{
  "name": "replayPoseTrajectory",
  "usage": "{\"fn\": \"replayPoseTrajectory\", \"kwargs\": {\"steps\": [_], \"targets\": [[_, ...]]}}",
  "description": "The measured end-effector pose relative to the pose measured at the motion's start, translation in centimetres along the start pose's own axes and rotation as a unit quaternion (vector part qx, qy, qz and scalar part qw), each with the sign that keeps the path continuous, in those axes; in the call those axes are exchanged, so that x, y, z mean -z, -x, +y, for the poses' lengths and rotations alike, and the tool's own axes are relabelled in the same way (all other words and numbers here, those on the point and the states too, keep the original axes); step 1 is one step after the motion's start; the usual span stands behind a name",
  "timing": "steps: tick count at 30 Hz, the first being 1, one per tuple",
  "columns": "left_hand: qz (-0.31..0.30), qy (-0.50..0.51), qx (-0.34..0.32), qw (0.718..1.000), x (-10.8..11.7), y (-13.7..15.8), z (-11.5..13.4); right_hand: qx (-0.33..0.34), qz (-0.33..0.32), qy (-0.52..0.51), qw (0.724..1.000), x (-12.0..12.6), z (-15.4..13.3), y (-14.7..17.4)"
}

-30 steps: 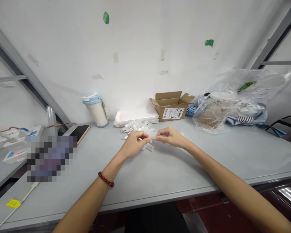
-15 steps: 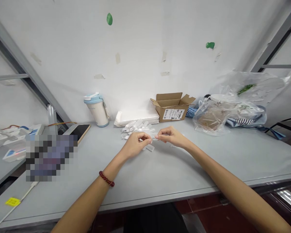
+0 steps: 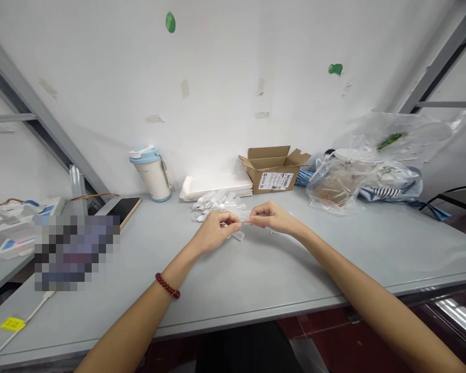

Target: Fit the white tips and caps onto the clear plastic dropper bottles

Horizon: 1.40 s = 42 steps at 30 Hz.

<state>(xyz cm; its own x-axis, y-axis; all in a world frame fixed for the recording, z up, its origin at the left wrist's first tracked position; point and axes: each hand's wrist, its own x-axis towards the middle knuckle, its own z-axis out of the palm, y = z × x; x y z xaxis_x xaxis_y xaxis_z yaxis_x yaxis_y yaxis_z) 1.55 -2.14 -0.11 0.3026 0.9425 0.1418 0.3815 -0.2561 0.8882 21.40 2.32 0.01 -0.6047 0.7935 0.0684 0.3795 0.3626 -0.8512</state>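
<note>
My left hand (image 3: 217,229) and my right hand (image 3: 270,216) meet fingertip to fingertip above the grey table (image 3: 256,280). Between them both pinch a small thin piece, too small to name and mostly covered by the fingers. Just behind my left hand lies a heap of small clear and white plastic pieces (image 3: 213,201). One clear plastic piece (image 3: 238,235) rests on the table by the left fingertips. A red bead bracelet (image 3: 166,286) circles my left wrist.
Behind the heap are a stack of white trays (image 3: 217,185), an opened cardboard box (image 3: 274,173) and a cream tumbler (image 3: 151,176). A bagged container (image 3: 334,186) stands at the right. On the left lie a phone (image 3: 130,210) and a white cable (image 3: 31,316).
The view has shifted slightly, so everything sits a little further left. Both hands keep their pinch at nearly the same place over the table.
</note>
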Motion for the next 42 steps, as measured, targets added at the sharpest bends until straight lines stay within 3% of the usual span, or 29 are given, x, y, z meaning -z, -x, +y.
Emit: {"fn": "replayPoseTrajectory", "kwargs": {"steps": [14, 23, 27, 32, 35, 42], "targets": [[-0.068, 0.008, 0.032, 0.997, 0.2, 0.1, -0.4, 0.034, -0.081, 0.029, 0.996, -0.6, 0.1, 0.0], [-0.075, 0.018, 0.038, 0.996, -0.1, 0.3, 0.2, 0.051, -0.101, 0.001, 0.994, -0.9, 0.3, -0.1], [-0.056, 0.037, 0.033, 0.997, 0.0, 0.1, 0.2, 0.042, -0.082, -0.021, 0.996, -0.7, 0.0, -0.1], [0.01, 0.127, 0.023, 0.992, 0.7, -0.2, 0.6, 0.032, 0.001, -0.052, 0.998, 0.0, -0.7, 0.3], [0.022, 0.127, 0.034, 0.991, 0.8, -0.2, 0.6, 0.025, 0.03, -0.047, 0.998, 0.3, -0.8, 0.4], [0.0, 0.087, 0.031, 0.996, 0.4, -0.2, 0.2, 0.02, -0.007, -0.002, 1.0, 0.1, -0.4, 0.2]]}}
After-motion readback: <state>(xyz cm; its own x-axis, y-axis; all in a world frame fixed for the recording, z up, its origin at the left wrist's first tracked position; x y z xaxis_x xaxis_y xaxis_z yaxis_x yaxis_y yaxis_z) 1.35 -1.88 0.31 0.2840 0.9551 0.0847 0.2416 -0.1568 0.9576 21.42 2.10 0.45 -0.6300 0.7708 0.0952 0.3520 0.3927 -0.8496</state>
